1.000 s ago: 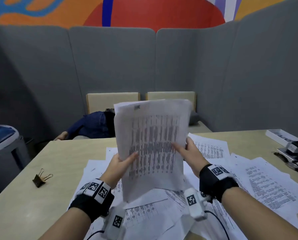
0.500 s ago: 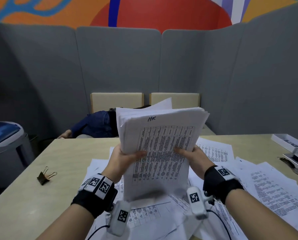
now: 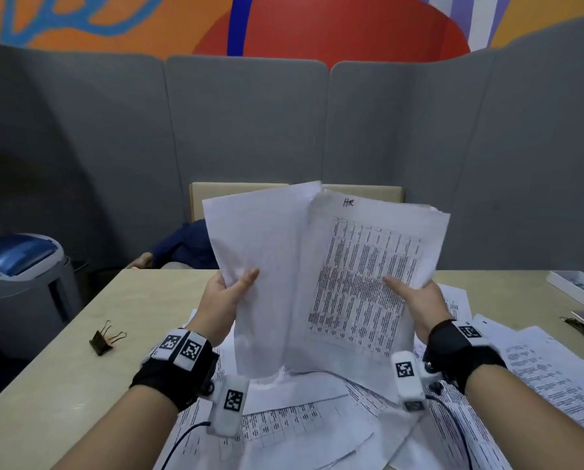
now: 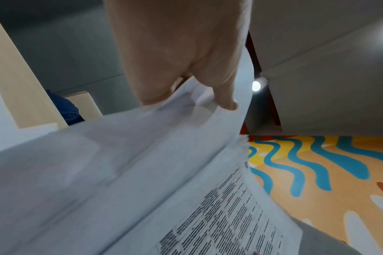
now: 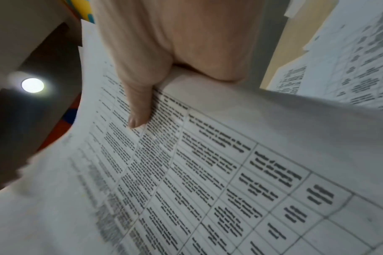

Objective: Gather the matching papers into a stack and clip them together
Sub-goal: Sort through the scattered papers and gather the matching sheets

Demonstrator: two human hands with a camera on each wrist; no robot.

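At the far left a grey bin (image 3: 19,283) with a blue lid stands beside the bench (image 3: 80,385), a pale wood-look top. On it, well apart from the papers, lies a black binder clip (image 3: 105,339) with its wire arms up, probably left in reach for the clipping that is not yet done.

The left hand (image 3: 224,300) pinches a blank-faced sheet (image 3: 256,273) at its lower left edge, thumb on the near face and fingers behind. In the left wrist view the sheet bows and looks thin and limp. It is tilted away from the rest, like a page turned in a book, likely to let the sheet under it be checked for a match.

To its right the stack (image 3: 368,276) is held upright above the bench. Its front sheet carries a printed table in dense black rows and a handwritten mark at the top; the sheet edges at the upper right are stepped, so it is not yet squared. The right hand (image 3: 419,300) holds the stack at its right edge, thumb laid flat across the print.

Beneath both hands, loose sheets (image 3: 317,412) of similar tables and text overlap across the bench, spreading rightward. At the far right sits a shallow white tray (image 3: 570,284).
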